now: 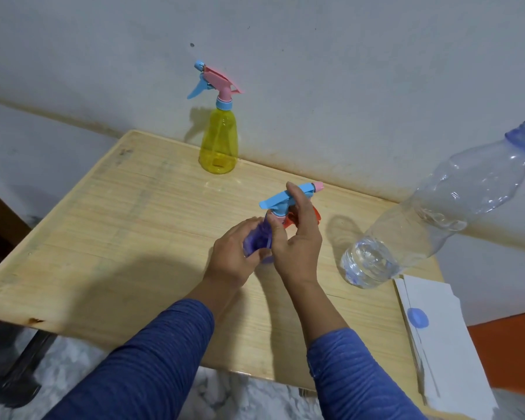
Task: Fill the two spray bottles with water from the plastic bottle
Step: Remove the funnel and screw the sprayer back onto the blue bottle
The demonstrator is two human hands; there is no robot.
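Centrally, head view: both hands meeting on one spray bottle above the middle of the worktop [103,225].
Left hand [234,256]: curled round the body of the purple spray bottle [259,241], gripping it from the left side.
Right hand [297,234]: wrapped about the neck and collar, index finger raised along the blue sprayer head [288,197], thumb across the purple body.
Purple spray bottle: tilted slightly, red trigger showing behind the right hand, pink nozzle tip pointing right; whether base touches the wood cannot be told, hidden by the hands.
Yellow spray bottle [219,140]: upright at the far edge of the worktop, close to the wall [346,71], pink-and-blue sprayer head fitted, nozzle facing left, well apart from both hands.
Plastic bottle [431,213]: clear, standing at the right side of the worktop, uncapped blue-tinted mouth at top right of view, a little water low in the base.
Blue cap [417,318]: lying on the white paper [443,338] at the right front corner, just beside the plastic bottle.
Sleeves [152,359]: blue ribbed fabric on both forearms.
Floor [243,398]: marbled, below the near edge.
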